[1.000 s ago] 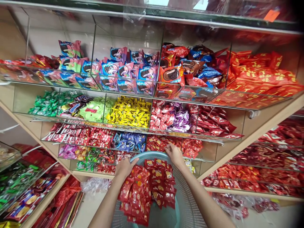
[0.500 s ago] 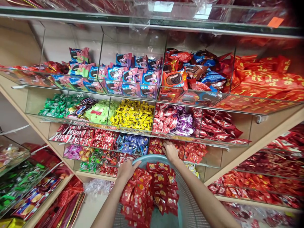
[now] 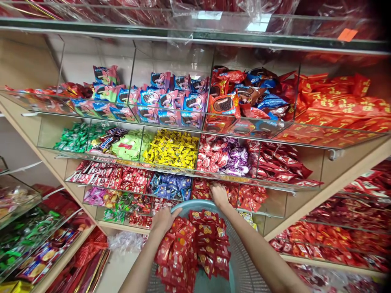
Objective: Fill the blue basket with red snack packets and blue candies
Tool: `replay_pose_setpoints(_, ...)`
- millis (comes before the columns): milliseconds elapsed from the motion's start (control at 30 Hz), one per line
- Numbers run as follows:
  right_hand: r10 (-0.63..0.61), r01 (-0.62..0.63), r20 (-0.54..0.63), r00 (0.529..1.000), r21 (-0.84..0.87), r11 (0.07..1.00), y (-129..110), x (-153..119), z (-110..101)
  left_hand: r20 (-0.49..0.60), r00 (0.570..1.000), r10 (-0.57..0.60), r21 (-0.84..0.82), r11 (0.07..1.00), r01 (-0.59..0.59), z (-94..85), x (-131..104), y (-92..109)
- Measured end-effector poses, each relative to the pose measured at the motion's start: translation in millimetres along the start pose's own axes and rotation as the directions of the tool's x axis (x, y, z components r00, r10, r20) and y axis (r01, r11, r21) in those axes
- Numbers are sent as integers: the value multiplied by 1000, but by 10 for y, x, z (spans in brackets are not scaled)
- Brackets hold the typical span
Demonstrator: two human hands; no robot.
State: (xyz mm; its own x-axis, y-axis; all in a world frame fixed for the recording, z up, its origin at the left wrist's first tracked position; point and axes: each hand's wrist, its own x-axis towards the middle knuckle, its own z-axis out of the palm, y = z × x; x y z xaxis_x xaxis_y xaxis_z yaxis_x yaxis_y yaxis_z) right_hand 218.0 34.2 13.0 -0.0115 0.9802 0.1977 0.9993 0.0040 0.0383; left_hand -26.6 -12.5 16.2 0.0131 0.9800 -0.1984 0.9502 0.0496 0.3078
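Evidently left hand [image 3: 164, 221] pinches rim of teal basket [image 3: 198, 204]; should grip slip, basket could tip, spilling red packets [image 3: 177, 254] heaped inside. Right hand [image 3: 219, 195] at shelf packets [image 3: 200, 189], fingers curled, whether holding any, cannot tell; careless tug could scatter those.

Tiered glass-fronted shelves [image 3: 332, 183], blue-and-pink biscuit packets [image 3: 166, 99], yellow sweets [image 3: 171, 148], red packets [image 3: 252, 197]

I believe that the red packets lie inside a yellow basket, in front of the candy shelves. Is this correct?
Not entirely: the head view shows that the basket is blue-green, not yellow. The red packets do lie inside it, in front of the candy shelves.
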Motion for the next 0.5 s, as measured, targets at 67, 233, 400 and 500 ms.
replay_pose_setpoints(67, -12, 12, -6, 1000, 0, 1000, -1, 2, -9, 1, 1000, -6, 2, 1000, 6, -3, 1, 5)
replay_pose_setpoints(233, -7, 7, -16, 1000, 10, 1000, 12, 20, -15, 7, 1000, 0, 0, 1000, 0, -7, 1, 5)
replay_pose_setpoints(400, 12, -9, -48, 999, 68, 998, -33, 71, 24, 3, 1000, 2, -10, 1000, -2, 16, 18, -20)
replay_pose_setpoints(500, 60, -37, -93, 994, 227, 973, -87, 135, 87, 0, 1000, 19, -13, 1000, -19, 42, 36, -38)
